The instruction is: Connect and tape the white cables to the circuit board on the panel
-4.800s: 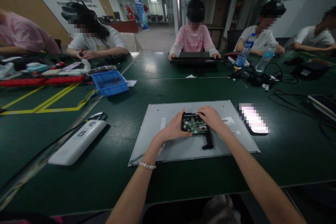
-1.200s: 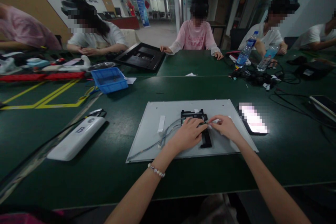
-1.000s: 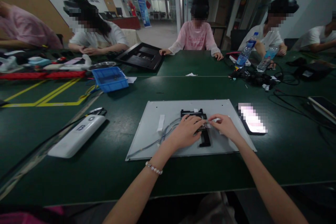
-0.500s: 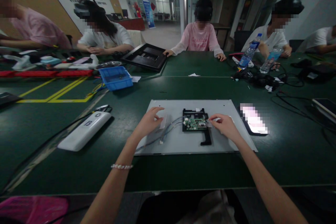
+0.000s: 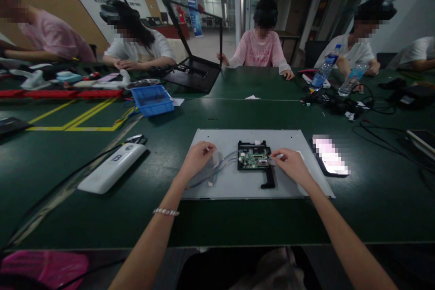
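Note:
A green circuit board (image 5: 253, 159) sits in a black plastic bracket (image 5: 268, 179) on a pale grey panel (image 5: 234, 190). Closed in a pinch, my left hand (image 5: 197, 161) is left of the board, with a piece of clear film (image 5: 216, 159) at its fingertips. Grey-blue cables (image 5: 220, 166) run from the board's left side toward that wrist. My right hand (image 5: 291, 164) pinches at the board's right edge; a small greyish translucent bit shows by its fingertips, too small to name.
A white power bank (image 5: 113, 168) lies on the left, a lit phone (image 5: 331, 156) right of the panel. Farther off are a blue bin (image 5: 152, 108) and plastic bottles (image 5: 324, 70). Across the table, a person in pink (image 5: 261, 47) holds a black frame (image 5: 221, 31) raised.
My left fingers have gone from spread to pinched together by the clear film. My right hand stays at the board's edge. The person opposite has lifted a black frame upright.

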`<state>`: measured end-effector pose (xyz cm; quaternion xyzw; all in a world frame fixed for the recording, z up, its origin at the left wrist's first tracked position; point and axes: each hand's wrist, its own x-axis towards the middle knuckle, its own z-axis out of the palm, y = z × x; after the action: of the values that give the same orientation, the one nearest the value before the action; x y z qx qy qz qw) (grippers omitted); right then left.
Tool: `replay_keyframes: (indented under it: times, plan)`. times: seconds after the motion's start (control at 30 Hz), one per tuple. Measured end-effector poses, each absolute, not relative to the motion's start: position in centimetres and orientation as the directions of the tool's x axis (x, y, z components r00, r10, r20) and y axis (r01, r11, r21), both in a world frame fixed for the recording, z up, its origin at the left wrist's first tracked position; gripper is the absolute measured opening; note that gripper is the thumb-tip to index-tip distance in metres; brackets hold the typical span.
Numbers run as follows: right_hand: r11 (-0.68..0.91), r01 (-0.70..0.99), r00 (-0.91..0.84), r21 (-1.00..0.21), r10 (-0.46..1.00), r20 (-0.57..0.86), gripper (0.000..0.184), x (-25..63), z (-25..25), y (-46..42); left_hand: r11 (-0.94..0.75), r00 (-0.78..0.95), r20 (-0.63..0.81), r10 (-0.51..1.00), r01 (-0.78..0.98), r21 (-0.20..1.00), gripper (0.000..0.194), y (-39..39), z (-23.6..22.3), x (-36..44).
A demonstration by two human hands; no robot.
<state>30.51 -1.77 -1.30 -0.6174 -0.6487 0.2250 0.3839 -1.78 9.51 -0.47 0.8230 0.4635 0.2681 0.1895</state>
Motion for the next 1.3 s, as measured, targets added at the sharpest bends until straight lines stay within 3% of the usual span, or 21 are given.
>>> replay_keyframes:
  times: [0.1,0.2,0.5,0.67,0.9,1.1,1.3]
  plan:
    - [0.159,0.645,0.067,-0.747,0.963,0.263,0.019,30.4,-1.1,-1.8,-0.440,0.414,0.219,0.884,0.574,0.690,0.022,9.0,0.5,-1.9]
    - [0.181,0.664,0.079,-0.726,0.948,0.308,0.018,30.2,-0.8,-1.9,-0.409,0.432,0.176,0.885,0.536,0.739,0.023,8.5,1.2,-1.9]
    - [0.374,0.712,-0.135,-0.594,0.904,0.406,0.027,26.8,1.2,-2.5,-0.555,0.559,0.198,0.805,0.593,0.584,0.018,7.7,0.7,-0.8]
    - [0.540,0.703,-0.409,-0.462,0.839,0.358,0.036,23.3,2.6,-2.6,-0.577,0.584,0.191,0.789,0.597,0.557,0.019,7.2,0.8,-0.7]
    - [0.684,0.654,-0.621,-0.322,0.729,0.287,0.037,19.0,3.2,-2.5,-0.578,0.593,0.173,0.787,0.608,0.545,0.019,6.8,0.9,-0.7]
    - [0.704,0.652,-0.667,-0.281,0.709,0.230,0.026,17.4,1.9,-2.3,-0.592,0.544,0.262,0.797,0.619,0.516,0.034,6.5,1.2,-0.5]
    - [0.694,0.657,-0.658,-0.293,0.718,0.226,0.025,17.1,1.1,-3.0,-0.655,0.656,0.189,0.730,0.596,0.464,0.017,6.5,1.3,-0.3]
